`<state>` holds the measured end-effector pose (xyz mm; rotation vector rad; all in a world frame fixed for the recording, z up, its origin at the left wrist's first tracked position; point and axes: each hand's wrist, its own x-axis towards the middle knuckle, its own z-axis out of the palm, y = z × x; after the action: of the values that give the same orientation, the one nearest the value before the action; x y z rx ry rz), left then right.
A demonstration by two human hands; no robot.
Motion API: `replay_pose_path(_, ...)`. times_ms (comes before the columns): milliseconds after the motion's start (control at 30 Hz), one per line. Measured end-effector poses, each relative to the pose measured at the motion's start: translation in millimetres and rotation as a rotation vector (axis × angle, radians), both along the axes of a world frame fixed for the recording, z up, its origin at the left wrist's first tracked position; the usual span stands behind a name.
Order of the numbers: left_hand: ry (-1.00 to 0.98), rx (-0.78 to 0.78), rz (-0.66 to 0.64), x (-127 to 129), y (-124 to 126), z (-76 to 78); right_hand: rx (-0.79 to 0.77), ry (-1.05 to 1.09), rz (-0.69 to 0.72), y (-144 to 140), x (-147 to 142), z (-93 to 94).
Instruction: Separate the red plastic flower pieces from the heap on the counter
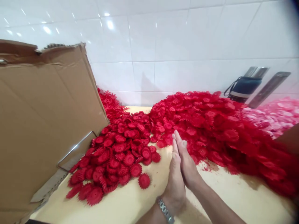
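My left hand, with a silver metal-link bracelet on its wrist, lies palm to palm against my right hand. Fingers on both are straight and held close together, pointing away from me. Whatever may be between the palms is hidden. To the left of them is a pile of red, round, notched-edge paper flowers, with one single paper flower at its near edge. Beyond and to the right spreads a larger heap of red paper flowers.
A cardboard box stands at left, with a bent metal wire handle by it. Pink pieces, a dark blue bottle and a flat metal bar are at the back right, before a white tiled wall.
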<state>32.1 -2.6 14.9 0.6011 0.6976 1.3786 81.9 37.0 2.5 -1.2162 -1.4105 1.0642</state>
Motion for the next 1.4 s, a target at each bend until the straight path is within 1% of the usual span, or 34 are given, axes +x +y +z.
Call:
replay_pose_path(33,0.020,0.011,0.034,-5,4,3.1,-0.034,-0.002,0.013,-13,-4,-1.1)
replay_pose_path(67,0.033,0.020,0.061,-9,8,6.2,-0.021,-0.016,0.044,-24,-8,-1.8)
replay_pose_path(133,0.028,0.023,0.056,-13,13,9.6,0.017,-0.045,0.057,-29,-11,-1.3)
replay_pose_path(167,0.007,0.026,0.040,-12,13,9.3,0.026,-0.058,0.039,-24,-10,0.2)
replay_pose_path(233,-0.005,0.056,0.029,-6,9,5.3,-0.002,-0.057,-0.018,-4,-6,4.6)
replay_pose_path(300,0.037,0.110,0.037,0,2,0.3,-0.003,-0.010,-0.078,14,0,7.8)
replay_pose_path(333,0.066,0.145,0.041,1,-1,-1.2,0.002,0.007,-0.092,18,2,7.6)
replay_pose_path(367,0.096,0.174,0.035,1,-3,-1.8,0.009,0.017,-0.093,17,3,5.8)
replay_pose_path(433,0.131,0.193,0.013,-3,-2,-0.6,0.020,-0.001,-0.050,1,3,-1.7)
replay_pose_path(500,0.129,0.161,-0.007,-10,4,1.9,-0.006,-0.020,-0.055,-21,1,-10.0)
replay_pose_path(567,0.117,0.125,-0.024,-14,9,3.5,-0.037,-0.025,-0.080,-32,-2,-13.1)
replay_pose_path(633,0.132,0.136,-0.007,-13,8,3.7,-0.087,-0.002,-0.118,-24,-4,-8.3)
replay_pose_path(700,0.157,0.155,0.015,-7,3,2.9,-0.118,0.044,-0.154,-6,-2,0.3)
replay_pose_path(767,0.167,0.163,0.012,-2,-4,1.9,-0.110,0.051,-0.172,6,2,5.5)
replay_pose_path(800,0.156,0.157,-0.011,-2,-5,1.6,-0.094,0.027,-0.166,6,4,5.1)
replay_pose_path(833,0.138,0.142,-0.039,-2,-6,1.5,-0.077,-0.008,-0.160,2,5,2.4)
replay_pose_path(900,0.079,0.077,-0.087,-7,-1,1.8,-0.033,-0.084,-0.118,-16,5,-7.5)
replay_pose_path(967,0.029,0.006,-0.111,-11,5,2.1,-0.019,-0.098,-0.065,-33,3,-17.5)
replay_pose_path(1000,0.030,-0.005,-0.102,-13,7,1.9,-0.039,-0.083,-0.059,-36,1,-20.5)
replay_pose_path(1033,0.050,0.009,-0.084,-12,8,1.2,-0.066,-0.057,-0.066,-35,0,-21.4)
replay_pose_path(1100,0.101,0.071,-0.034,-9,7,-1.4,-0.108,0.012,-0.125,-20,-1,-17.8)
replay_pose_path(1167,0.141,0.124,-0.009,-3,2,-4.8,-0.095,0.086,-0.176,-1,0,-11.2)
replay_pose_path(1233,0.147,0.144,-0.029,1,-1,-6.9,-0.060,0.146,-0.185,8,4,-7.2)
replay_pose_path(1300,0.148,0.126,-0.049,0,0,-6.3,-0.053,0.155,-0.170,-2,5,-8.4)
replay_pose_path(1400,0.137,0.026,-0.042,-6,7,-2.3,-0.058,0.092,-0.093,-31,-2,-14.3)
